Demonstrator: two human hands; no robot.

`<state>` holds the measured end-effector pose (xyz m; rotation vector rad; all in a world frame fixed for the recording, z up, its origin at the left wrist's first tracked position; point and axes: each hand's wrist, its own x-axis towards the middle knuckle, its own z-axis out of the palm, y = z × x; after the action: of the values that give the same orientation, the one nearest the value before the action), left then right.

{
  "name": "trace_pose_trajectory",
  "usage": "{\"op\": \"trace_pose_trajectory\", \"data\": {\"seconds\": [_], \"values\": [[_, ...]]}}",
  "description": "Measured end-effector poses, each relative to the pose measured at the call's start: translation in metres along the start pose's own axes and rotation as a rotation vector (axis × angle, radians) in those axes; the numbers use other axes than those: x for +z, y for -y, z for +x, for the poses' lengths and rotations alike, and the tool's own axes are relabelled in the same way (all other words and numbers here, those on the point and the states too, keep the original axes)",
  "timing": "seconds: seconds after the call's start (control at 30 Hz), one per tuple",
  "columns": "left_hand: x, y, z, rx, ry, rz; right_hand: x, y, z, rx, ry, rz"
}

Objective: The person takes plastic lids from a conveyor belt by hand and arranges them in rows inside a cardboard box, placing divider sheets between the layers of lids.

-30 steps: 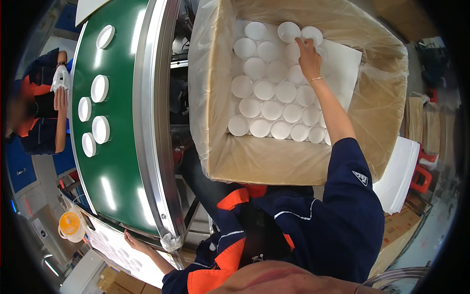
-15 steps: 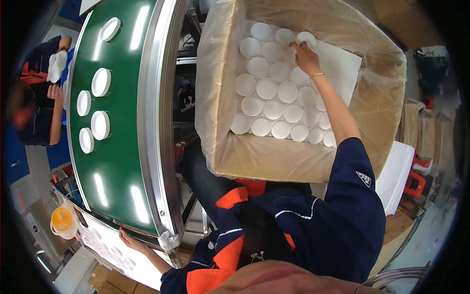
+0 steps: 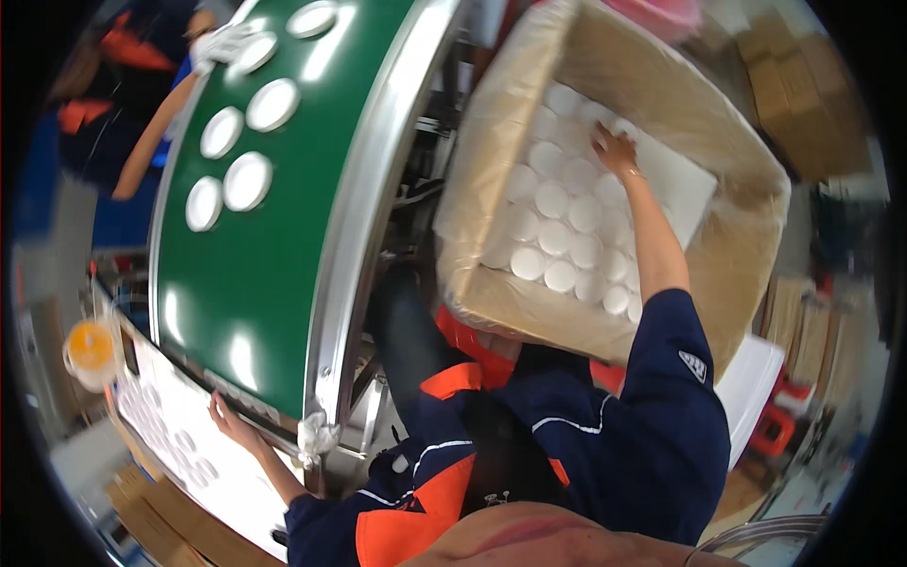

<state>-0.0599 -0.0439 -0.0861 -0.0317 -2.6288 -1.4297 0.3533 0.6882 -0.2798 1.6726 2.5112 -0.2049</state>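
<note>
Most of a layer seemed done: rows of round, shallow white lids [image 3: 552,199] had been laid in the plastic-lined brown cardboard box [image 3: 543,319] at upper right, with flat white sheet [image 3: 692,180] showing beyond. More white lids [image 3: 248,181] were left on the green conveyor belt [image 3: 265,283] at upper left. The right hand [image 3: 616,151] was spread over the rows, the left hand [image 3: 233,422] placed by the belt's lower end; whether either grasped anything could not be told.

Green conveyor belt [image 3: 265,265]: six shallow white dishes [image 3: 248,181] on its far part, most toward the left edge. White sheet [image 3: 682,180] in lined carton [image 3: 746,217]: rows of pale discs [image 3: 552,199] spread from its left side, sheet showing along right edge. Lit white surface [image 3: 236,487] beyond belt's near end: blurred round pieces [image 3: 156,416] cluster toward far left corner.
</note>
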Motion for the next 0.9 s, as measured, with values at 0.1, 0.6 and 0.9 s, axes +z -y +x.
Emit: {"op": "trace_pose_trajectory", "data": {"seconds": [0.1,0.6,0.9], "values": [[0.003,0.013,0.008,0.098,0.047,0.069,-0.014,-0.011,0.001,-0.061,0.191,0.055],[0.012,-0.007,0.002,0.165,0.134,0.113,0.011,0.114,-0.006,-0.321,-0.008,0.075],[-0.005,-0.006,-0.008,0.106,0.016,0.127,0.049,0.150,-0.038,-0.242,-0.143,0.122]]}}
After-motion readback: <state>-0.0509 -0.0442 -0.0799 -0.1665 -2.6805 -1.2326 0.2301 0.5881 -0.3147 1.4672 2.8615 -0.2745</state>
